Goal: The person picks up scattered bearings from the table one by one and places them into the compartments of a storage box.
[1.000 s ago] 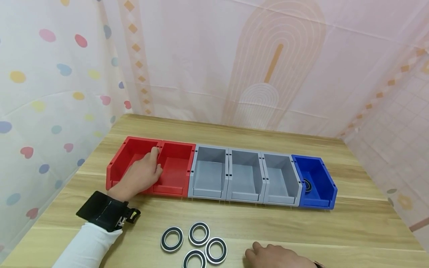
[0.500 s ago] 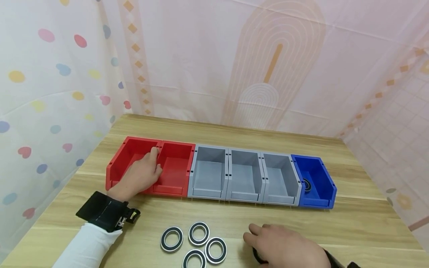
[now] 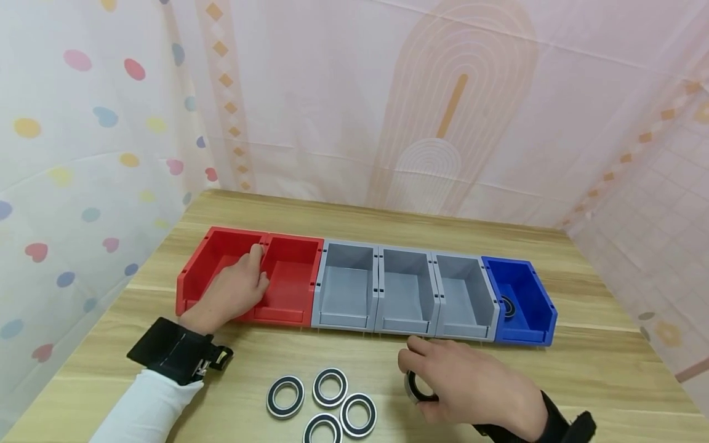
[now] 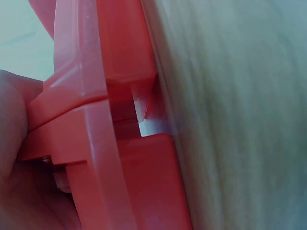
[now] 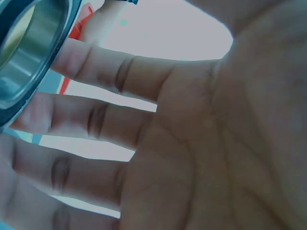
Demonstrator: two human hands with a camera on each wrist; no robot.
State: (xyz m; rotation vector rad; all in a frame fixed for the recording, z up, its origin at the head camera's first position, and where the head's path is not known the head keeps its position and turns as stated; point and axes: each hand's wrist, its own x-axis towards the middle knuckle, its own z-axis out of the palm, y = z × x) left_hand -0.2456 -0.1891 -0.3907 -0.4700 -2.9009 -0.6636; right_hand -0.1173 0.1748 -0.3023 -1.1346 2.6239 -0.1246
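Note:
My right hand (image 3: 462,381) holds a ball bearing (image 3: 416,387), a black ring with a metal rim, just above the table. In the right wrist view the fingertips touch the edge of that bearing (image 5: 36,52). My left hand (image 3: 232,286) grips the adjoining walls of the left red bin (image 3: 191,271) and the right red bin (image 3: 288,274). The left wrist view shows the red rims (image 4: 72,105) between its thumb and fingers. Several similar bearings (image 3: 285,397) lie flat on the table between the hands.
Right of the red bins, the row continues with three grey bins (image 3: 346,286) and a blue bin (image 3: 523,295). One small bearing (image 3: 508,306) leans inside the blue bin. Patterned curtains (image 3: 332,104) hang behind and beside the wooden table (image 3: 598,369).
My right hand has come forward from the front edge, and the bearing in its fingers has come into view. My left hand stays at the red bins.

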